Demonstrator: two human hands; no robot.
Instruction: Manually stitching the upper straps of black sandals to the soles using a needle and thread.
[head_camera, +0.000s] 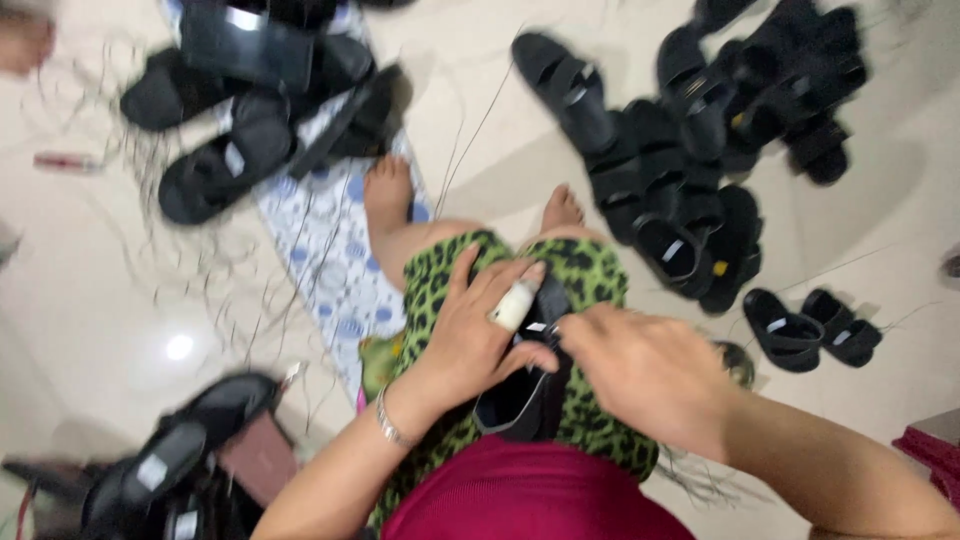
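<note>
A black sandal sits in the person's lap, lying on green leopard-print fabric just above a magenta garment, and both hands are on it. The left hand lies over the sandal's upper side, fingers curled around it in a grip, one of them wrapped in a white bandage (a silver bangle shows at that wrist). The right hand comes in from the other side, its fingertips pressed to the sandal's strap; whether they pinch it or only touch it I cannot tell, as the view is blurred. Two bare feet stretch out ahead onto a white cloth with blue spots spread on the pale floor. To the right, a heap of black sandals; a separate pair lies near it. More black sandals at upper left and lower left. Thin dark threads litter the floor.
</note>
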